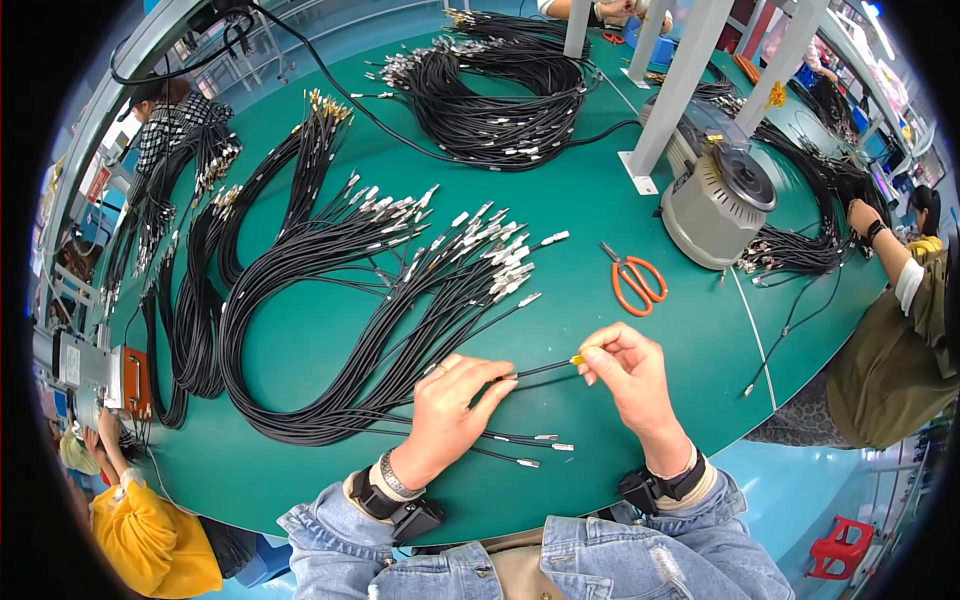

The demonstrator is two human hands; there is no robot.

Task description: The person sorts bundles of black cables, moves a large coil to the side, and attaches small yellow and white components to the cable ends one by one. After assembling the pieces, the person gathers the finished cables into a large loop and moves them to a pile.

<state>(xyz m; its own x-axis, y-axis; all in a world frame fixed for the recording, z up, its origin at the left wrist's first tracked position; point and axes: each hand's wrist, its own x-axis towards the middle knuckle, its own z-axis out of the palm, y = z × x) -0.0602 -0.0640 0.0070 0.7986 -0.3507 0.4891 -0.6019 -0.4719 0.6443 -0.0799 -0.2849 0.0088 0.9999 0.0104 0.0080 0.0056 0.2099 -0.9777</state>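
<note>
A thin black cable (543,370) is stretched between my two hands above the green table. My left hand (447,410) is closed, thumb and fingers pinching the cable along its length. At the cable's right end, my right hand (628,378) grips beside a small yellow end piece (577,360), thumb against fingers. Left of my hands lies a large curved bundle of black cables (262,330) with white-tipped ends. Several loose cable ends (530,462) stick out below my left hand. Orange-handled cutters (634,278) lie beyond my right hand.
A grey machine with a round bowl (716,205) stands at the right, beside a metal post (672,100). More cable coils (440,120) lie at the back of the green table (600,480). Co-workers sit at the right (890,350) and lower left (150,540). A red stool (840,547) stands on the floor.
</note>
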